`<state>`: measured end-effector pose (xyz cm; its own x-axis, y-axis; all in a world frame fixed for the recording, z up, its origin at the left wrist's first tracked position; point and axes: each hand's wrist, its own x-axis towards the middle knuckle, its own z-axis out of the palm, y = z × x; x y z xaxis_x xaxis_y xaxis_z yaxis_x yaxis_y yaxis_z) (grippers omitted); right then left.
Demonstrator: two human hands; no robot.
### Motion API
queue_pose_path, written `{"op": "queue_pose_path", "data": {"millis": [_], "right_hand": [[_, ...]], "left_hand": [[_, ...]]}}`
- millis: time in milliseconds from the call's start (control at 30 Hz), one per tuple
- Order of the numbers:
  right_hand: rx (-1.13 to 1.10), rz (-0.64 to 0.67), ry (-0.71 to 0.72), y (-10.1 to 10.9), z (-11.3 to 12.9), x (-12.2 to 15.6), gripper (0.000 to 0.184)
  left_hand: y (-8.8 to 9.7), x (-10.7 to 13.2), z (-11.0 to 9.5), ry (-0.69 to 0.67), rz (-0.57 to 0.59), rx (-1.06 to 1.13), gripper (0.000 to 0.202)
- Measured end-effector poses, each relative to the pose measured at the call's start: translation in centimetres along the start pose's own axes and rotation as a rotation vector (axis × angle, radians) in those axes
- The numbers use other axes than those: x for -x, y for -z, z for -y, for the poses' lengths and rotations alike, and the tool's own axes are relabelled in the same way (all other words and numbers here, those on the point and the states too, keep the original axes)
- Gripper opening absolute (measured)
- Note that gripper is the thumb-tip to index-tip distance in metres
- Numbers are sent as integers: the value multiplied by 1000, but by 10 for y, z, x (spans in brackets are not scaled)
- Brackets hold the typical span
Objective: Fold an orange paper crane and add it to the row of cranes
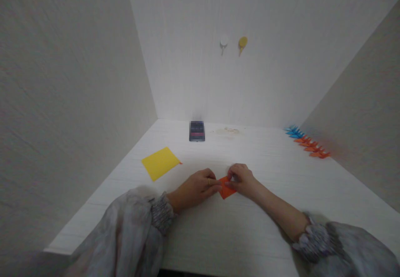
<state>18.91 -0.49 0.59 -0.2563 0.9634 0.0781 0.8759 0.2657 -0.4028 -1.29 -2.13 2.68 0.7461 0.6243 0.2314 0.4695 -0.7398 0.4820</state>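
A small folded orange paper (pixel 225 189) lies on the white table (pixel 256 227) in front of me. My left hand (pixel 196 187), with a ring on one finger, pinches the paper's left edge with closed fingers. From the other side, my right hand (pixel 242 179) grips its right edge, fingers curled over it. Both hands rest on the tabletop and meet at the paper.
A stack of yellow paper (pixel 160 162) with an orange sheet peeking out lies to the left. A dark phone (pixel 196 131) stands at the back. Folded blue pieces (pixel 293 132) and orange pieces (pixel 314 147) line the right wall. Two hooks (pixel 233 43) hang on the back wall.
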Motion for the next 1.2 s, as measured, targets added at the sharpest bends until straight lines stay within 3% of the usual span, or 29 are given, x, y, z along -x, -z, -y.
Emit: {"op": "queue_pose_path", "data": {"millis": [100, 400, 733, 1000, 1200], "right_hand": [[21, -55, -22, -3, 2, 2, 18], [82, -82, -74, -3, 17, 12, 18], [-52, -66, 26, -7, 12, 12, 20], [-85, -63, -15, -4, 17, 16, 19], [-315, -26, 61, -4, 20, 18, 27]], "left_hand": [[-9, -11, 13, 213, -139, 18, 28], [-15, -26, 9, 366, -109, -8, 21], [-15, -24, 3, 374, -76, -21, 22], [-16, -21, 2, 333, -91, -18, 28], [-18, -20, 5, 298, -91, 107, 18]]}}
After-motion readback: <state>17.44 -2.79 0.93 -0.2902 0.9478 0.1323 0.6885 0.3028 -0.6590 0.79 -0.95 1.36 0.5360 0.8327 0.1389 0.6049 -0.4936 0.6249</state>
